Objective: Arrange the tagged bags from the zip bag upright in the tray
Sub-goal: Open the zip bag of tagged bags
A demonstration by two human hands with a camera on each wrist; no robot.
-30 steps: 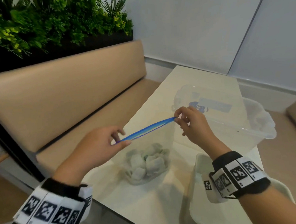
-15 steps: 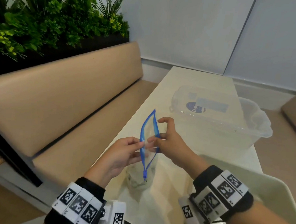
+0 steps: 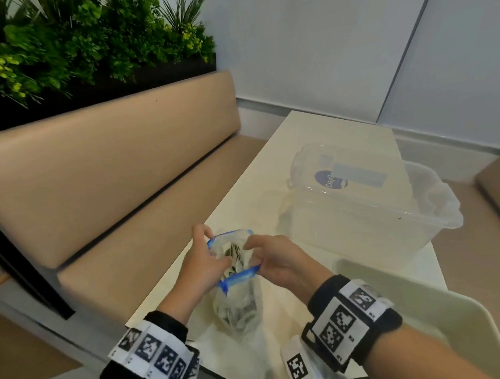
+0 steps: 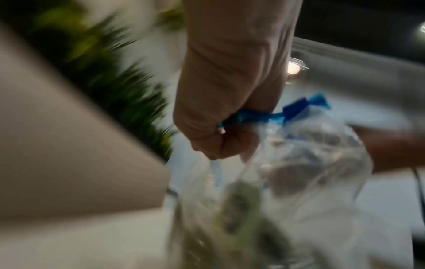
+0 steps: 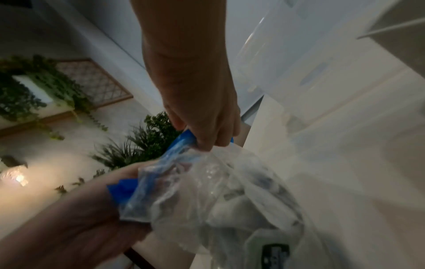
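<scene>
Left hand (image 3: 202, 263) pinches the blue zip edge of the zip bag (image 3: 236, 302) on the near table (image 3: 273, 164), right hand (image 3: 277, 258) gripping the opposite edge, mouth spread. Tagged bags (image 3: 234, 254) inside, blurred. Far right, clear tray (image 3: 398, 217), label reading perhaps "Clayc".

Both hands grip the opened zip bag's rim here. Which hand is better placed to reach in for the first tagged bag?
Probably the right hand: it is nearer the tray, while the left hand can steady the zip bag.
</scene>
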